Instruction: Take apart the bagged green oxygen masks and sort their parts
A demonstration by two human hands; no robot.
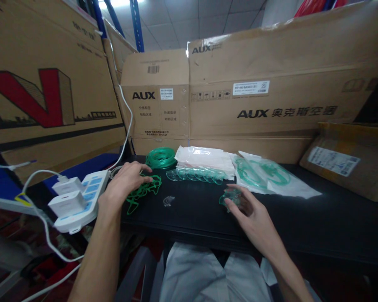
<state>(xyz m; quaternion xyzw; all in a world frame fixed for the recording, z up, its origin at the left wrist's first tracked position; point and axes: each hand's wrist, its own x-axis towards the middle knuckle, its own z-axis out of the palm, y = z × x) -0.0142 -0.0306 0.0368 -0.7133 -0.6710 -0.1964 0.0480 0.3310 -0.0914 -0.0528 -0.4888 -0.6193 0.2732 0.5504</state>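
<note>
My right hand [252,214] grips a clear green plastic mask [229,197] just above the black table, thumb on the near side and fingers around the back. At the left, my left hand [127,178] reaches over a tangled pile of green elastic straps [145,188]. Its thumb and forefinger are apart, and the other fingers are partly hidden. Between the hands lie several small, clear curved pieces [168,201]. Behind them, a row of nested clear green masks [197,175] rests on its side.
Coiled green tubing [160,157] and a stack of white bags [204,157] lie at the back. Bagged green tubing [267,174] is to their right. A white power strip [93,188] with plugged-in chargers borders the left side. Cardboard boxes [255,100] wall the table's back.
</note>
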